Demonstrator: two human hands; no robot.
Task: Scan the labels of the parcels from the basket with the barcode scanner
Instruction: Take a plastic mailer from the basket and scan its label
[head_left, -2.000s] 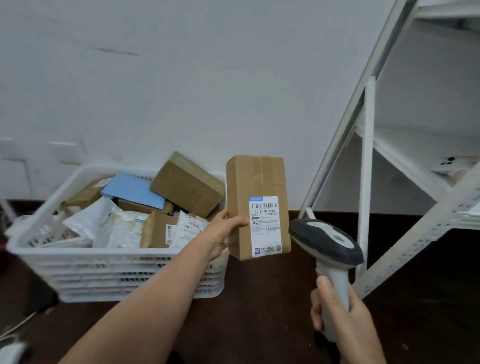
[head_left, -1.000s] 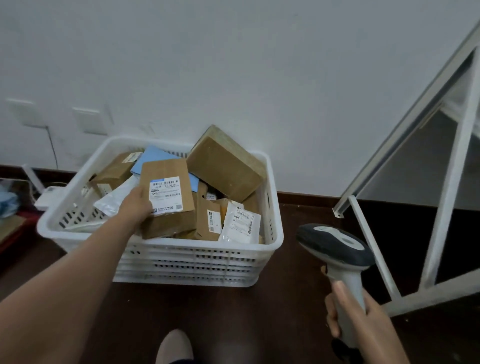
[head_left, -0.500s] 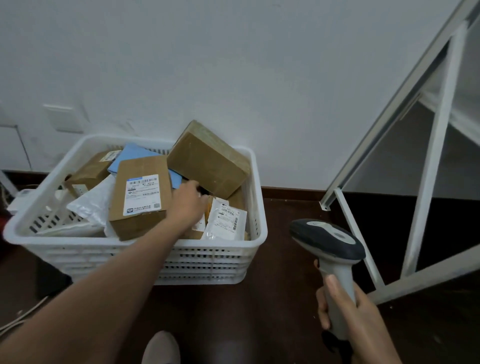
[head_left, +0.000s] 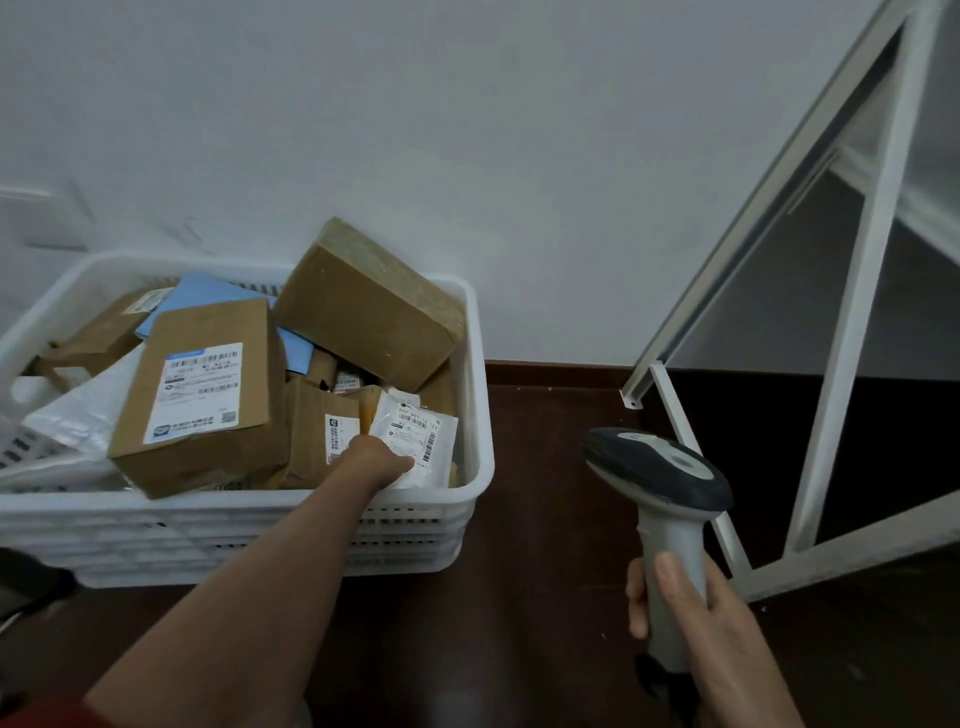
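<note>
Bare forearms — red sleeve (head_left: 47, 719) edge, left.

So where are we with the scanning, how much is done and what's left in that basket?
Judged by earlier frames, one labelled brown box was scanned and put back in the white basket. In hand: the left hand is on a small white pouch at the basket's near right corner, apparently picking it up; the right hand holds the scanner outside, not aimed at the pouch. Left: most parcels, including the large tilted box.

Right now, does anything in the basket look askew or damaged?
The large unlabelled box sits tilted at the back right of the basket, propped on smaller parcels and rising above the rim. No damage or spill shows. The left hand is on a white pouch.
</note>
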